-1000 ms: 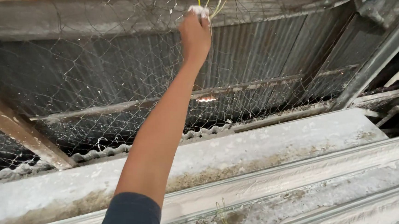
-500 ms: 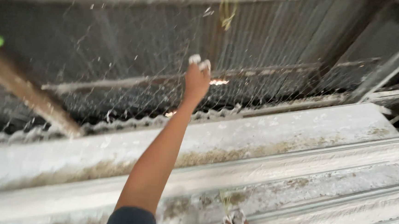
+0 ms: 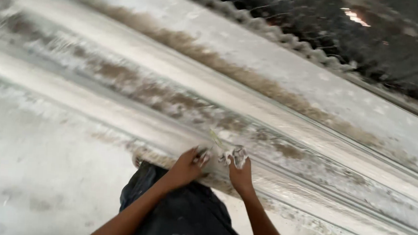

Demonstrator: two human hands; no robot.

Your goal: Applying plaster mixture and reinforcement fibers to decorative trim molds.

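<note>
Both my hands are low, against a dusty grey concrete ledge (image 3: 121, 122) that runs in stepped ridges across the view. My left hand (image 3: 189, 165) and my right hand (image 3: 239, 171) sit close together, fingertips coated in white powder and curled inward. A thin pale yellowish strand (image 3: 216, 139) sticks up from between the two sets of fingertips, which appear pinched on it. What else lies under the fingers is hidden.
Dark clothing (image 3: 178, 219) fills the space below my forearms. A corrugated sheet edge (image 3: 272, 32) and wire mesh (image 3: 368, 40) lie at the top right behind the ledge, with a small bright spot (image 3: 354, 16). Brown stains streak the concrete.
One hand was raised to the wire mesh overhead, then came down. The view has tilted down, and both hands now meet at the ledge.
</note>
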